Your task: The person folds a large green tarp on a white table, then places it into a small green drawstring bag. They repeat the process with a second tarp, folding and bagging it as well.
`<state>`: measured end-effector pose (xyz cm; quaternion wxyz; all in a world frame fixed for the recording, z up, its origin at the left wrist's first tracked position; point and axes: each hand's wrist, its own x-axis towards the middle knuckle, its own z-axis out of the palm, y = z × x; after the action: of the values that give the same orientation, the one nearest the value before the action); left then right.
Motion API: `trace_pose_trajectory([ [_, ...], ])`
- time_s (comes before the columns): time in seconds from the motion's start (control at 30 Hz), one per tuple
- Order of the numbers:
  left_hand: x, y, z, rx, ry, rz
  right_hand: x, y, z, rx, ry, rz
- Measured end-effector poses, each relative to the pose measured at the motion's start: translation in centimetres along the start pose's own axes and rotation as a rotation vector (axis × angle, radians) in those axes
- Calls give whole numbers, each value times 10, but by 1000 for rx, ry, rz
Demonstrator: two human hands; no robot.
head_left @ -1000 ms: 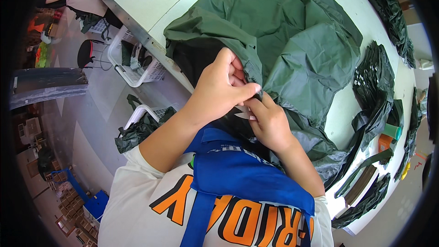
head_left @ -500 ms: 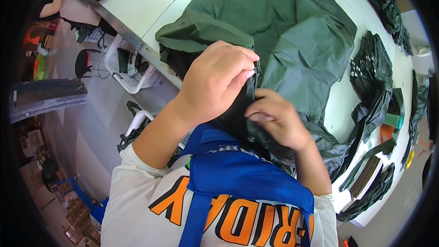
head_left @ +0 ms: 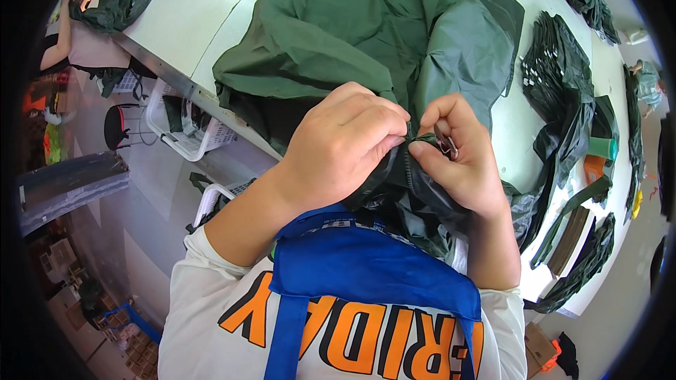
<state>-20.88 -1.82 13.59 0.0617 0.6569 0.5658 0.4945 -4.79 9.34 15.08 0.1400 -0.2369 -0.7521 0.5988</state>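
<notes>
My left hand [head_left: 343,146] was curled shut on a fold of the dark green garment [head_left: 366,42], pinching its edge. My right hand [head_left: 458,155] was closed too — fingertips nipping the same edge, a small metal clip [head_left: 446,143] between them. The garment lay spread across the white table [head_left: 211,7] — bunched up against my chest.

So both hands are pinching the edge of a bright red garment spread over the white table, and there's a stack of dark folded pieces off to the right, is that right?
Not quite: the garment is dark green, not red, as the head view shows. The rest holds: the left hand and right hand pinch its edge together, it lies spread over the white table, and a stack of dark folded pieces sits to the right.
</notes>
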Motion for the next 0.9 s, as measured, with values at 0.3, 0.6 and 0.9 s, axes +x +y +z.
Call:
trace_pose_trajectory([
  [0.3,13,-8,7,-141,-300,41,0,19,-5,47,266,-93],
  [0.6,44,-6,17,401,-877,-29,-17,44,-47,-32,207,-27],
  [0.9,63,-22,-29,-410,-537,-571,-127,307,-256,-844,945,384],
])
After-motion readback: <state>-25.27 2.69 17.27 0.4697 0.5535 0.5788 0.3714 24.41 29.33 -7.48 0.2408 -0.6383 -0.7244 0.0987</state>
